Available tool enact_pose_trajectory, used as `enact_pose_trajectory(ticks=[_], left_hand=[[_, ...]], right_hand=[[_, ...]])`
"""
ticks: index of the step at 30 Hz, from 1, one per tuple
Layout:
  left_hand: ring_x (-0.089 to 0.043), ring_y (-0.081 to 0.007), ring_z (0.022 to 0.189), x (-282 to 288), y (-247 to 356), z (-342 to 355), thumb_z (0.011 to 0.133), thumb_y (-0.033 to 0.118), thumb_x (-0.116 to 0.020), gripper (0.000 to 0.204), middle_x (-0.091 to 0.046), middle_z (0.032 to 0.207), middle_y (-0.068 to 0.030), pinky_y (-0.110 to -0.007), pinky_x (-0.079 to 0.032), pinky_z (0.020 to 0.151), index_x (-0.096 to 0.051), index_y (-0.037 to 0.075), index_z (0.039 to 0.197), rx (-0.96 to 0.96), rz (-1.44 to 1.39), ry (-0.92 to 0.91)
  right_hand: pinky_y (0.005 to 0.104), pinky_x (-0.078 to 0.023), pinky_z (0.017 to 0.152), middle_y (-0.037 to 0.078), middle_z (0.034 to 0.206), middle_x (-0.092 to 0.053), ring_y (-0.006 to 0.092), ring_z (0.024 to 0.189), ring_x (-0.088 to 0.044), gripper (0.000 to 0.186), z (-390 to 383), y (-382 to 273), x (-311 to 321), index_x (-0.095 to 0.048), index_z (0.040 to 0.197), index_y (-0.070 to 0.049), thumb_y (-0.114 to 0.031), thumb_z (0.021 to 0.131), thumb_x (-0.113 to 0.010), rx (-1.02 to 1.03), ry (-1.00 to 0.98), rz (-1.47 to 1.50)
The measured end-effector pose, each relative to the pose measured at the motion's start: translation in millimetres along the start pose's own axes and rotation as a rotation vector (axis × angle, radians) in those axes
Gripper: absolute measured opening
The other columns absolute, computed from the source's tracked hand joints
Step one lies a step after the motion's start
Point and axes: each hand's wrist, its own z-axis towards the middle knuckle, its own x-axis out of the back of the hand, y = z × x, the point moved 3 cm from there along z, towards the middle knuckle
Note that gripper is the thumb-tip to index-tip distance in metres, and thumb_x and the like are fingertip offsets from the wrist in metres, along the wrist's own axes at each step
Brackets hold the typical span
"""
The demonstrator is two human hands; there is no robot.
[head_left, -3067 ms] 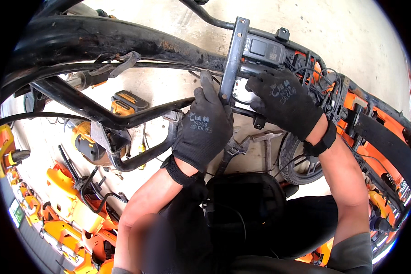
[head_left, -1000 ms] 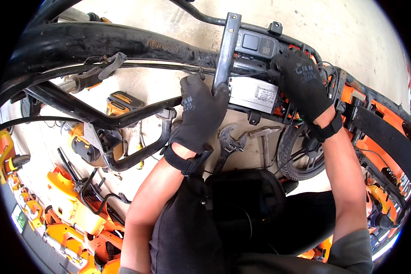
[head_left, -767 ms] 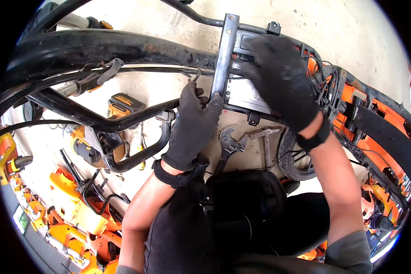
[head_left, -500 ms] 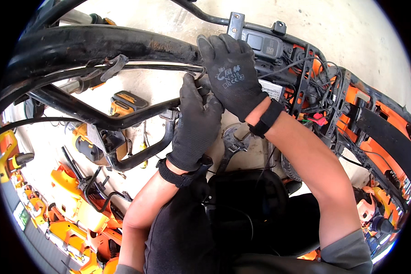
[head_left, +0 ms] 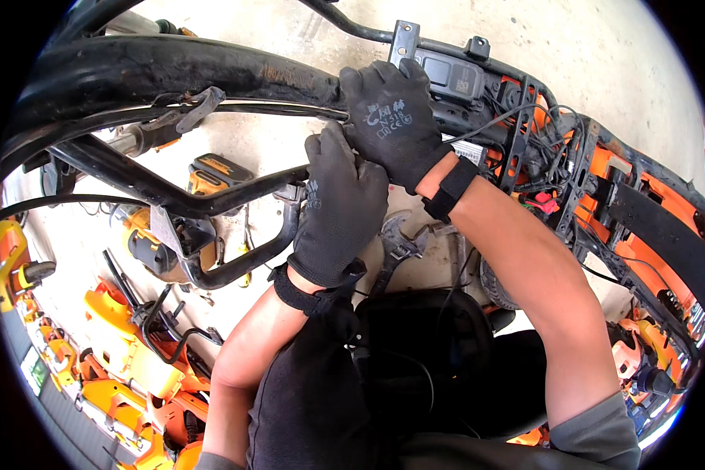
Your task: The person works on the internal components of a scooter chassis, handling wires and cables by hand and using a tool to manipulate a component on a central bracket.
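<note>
Both my hands wear black work gloves and meet at a thick black frame tube (head_left: 188, 74) of a vehicle. My right hand (head_left: 392, 117) curls over the tube, its fingers wrapped down on the far side. Just below and touching it, my left hand (head_left: 338, 207) is closed, thumb and fingers pressed together; what lies between them is hidden. Black cables (head_left: 278, 110) run along the underside of the tube and disappear at my hands. A thinner bent black tube (head_left: 251, 196) passes left of my left hand.
An adjustable wrench (head_left: 399, 249) lies on the floor below my hands. A yellow-black battery pack (head_left: 215, 174) and a yellow power tool (head_left: 145, 243) lie left. Wiring (head_left: 544, 149) and orange panels fill the frame at right. Orange and yellow body parts (head_left: 133, 345) lie lower left.
My left hand has rolled and its fingers have drawn in closer to the right hand. My right hand has tilted slightly and its fingers have bunched on the tube.
</note>
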Motion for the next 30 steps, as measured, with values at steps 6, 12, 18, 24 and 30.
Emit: enact_pose_trajectory(ticks=[6,12,18,24,30], left_hand=[[-0.052,-0.0357,0.098,2,-6,10,0.080,-0.001,-0.050,0.035,-0.052,0.098,-0.0218,-0.044,-0.045,0.087,-0.052,-0.006,0.115,-0.058,0.025,0.001],[-0.052,-0.0476,0.102,-7,-9,-6,0.084,-0.002,-0.054,0.047,-0.046,0.108,-0.0340,-0.050,-0.046,0.090,-0.040,-0.014,0.128,-0.196,0.031,0.047],[-0.055,-0.0409,0.109,-10,-16,-17,0.085,-0.001,-0.057,0.058,-0.050,0.125,-0.0282,-0.048,-0.045,0.098,-0.039,-0.009,0.140,-0.150,0.040,-0.061],[-0.057,-0.0360,0.112,-14,-7,-13,0.086,0.000,-0.061,0.057,-0.056,0.123,-0.0240,-0.043,-0.046,0.100,-0.043,-0.006,0.139,-0.116,-0.014,-0.150],[-0.057,-0.0192,0.104,-21,-23,-5,0.088,-0.001,-0.060,0.056,-0.057,0.118,-0.0166,-0.034,-0.049,0.095,-0.043,-0.005,0.141,0.126,-0.589,-0.197]], right_hand=[[0.0466,-0.043,0.087,0.005,0.087,-0.062,0.0245,0.094,-0.061,0.036,8,0,-4,-0.059,0.103,-0.008,-0.030,0.077,-0.067,-0.013,-0.054,-0.006],[0.0473,-0.044,0.092,0.011,0.103,-0.066,0.0289,0.102,-0.062,0.035,5,10,8,-0.061,0.110,-0.006,-0.024,0.081,-0.069,0.061,-0.014,0.102],[0.0440,-0.049,0.089,0.011,0.096,-0.068,0.0326,0.097,-0.063,0.027,-33,78,68,-0.069,0.103,-0.007,-0.026,0.085,-0.075,-0.021,-0.263,0.314],[0.0435,-0.050,0.083,0.009,0.088,-0.064,0.0312,0.092,-0.063,0.023,-72,99,83,-0.067,0.091,-0.008,-0.024,0.079,-0.079,0.129,-0.199,0.220],[0.0431,-0.051,0.077,0.009,0.086,-0.063,0.0306,0.086,-0.063,0.019,-52,105,85,-0.066,0.094,-0.009,-0.025,0.086,-0.073,0.140,-0.141,0.140]])
